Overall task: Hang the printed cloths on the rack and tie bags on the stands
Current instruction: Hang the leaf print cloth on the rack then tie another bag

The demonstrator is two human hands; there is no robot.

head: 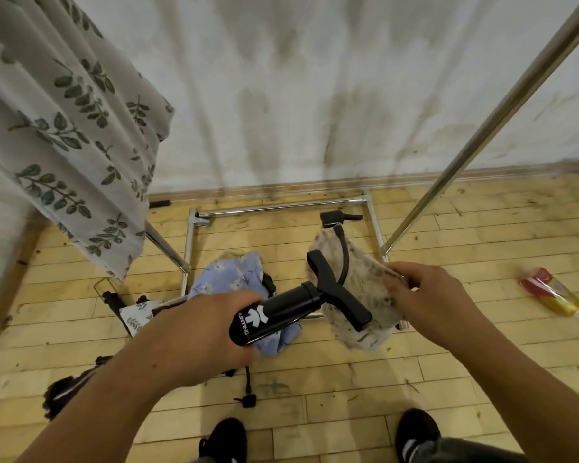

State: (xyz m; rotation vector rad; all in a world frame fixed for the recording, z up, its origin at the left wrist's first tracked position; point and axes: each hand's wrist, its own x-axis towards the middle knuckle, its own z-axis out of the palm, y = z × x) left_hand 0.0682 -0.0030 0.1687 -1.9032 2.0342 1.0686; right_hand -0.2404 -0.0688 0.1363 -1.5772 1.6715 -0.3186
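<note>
My left hand (pixel 194 332) grips a black cylindrical pump (pixel 274 315) with a T-shaped handle (pixel 338 289) and a thin black hose (pixel 343 259) curving up from it. My right hand (pixel 425 289) pinches the edge of a beige printed cloth (pixel 365 292) that hangs below the pump's handle. A blue floral cloth (pixel 228 275) lies crumpled on the floor under the pump. A white cloth with green leaf print (pixel 64 128) hangs at the left. The metal rack (pixel 475 135) has a slanted pole at the right and a base frame on the floor.
The rack's base bars (pixel 281 207) lie on the wooden floor by the white wall. A red and yellow packet (pixel 552 292) lies at the right. A small leaf-print piece (pixel 137 315) and black bag straps (pixel 64 396) lie at the left. My black shoes (pixel 415 436) are at the bottom.
</note>
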